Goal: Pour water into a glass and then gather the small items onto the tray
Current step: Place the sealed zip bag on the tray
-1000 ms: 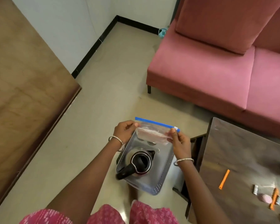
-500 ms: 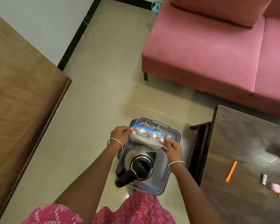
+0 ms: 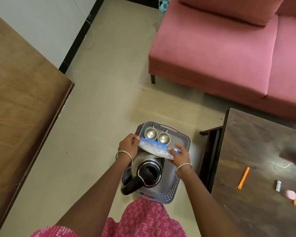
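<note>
down by the floor [image 3: 101, 108], you have lowered the bag [image 3: 154, 147] over the tray [image 3: 186, 140]; your left hand [image 3: 129, 144] and right hand [image 3: 179, 155] each pinch an end. it is nearly put away.

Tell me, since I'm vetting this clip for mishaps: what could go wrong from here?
1. The left hand and right hand hold the zip bag only by its ends, above the kettle and steel cups. A slipped grip could drop it onto the cups and topple them.
2. The kettle's handle juts past the rim of the tray, near the person's lap. A knock might tip the kettle.
</note>
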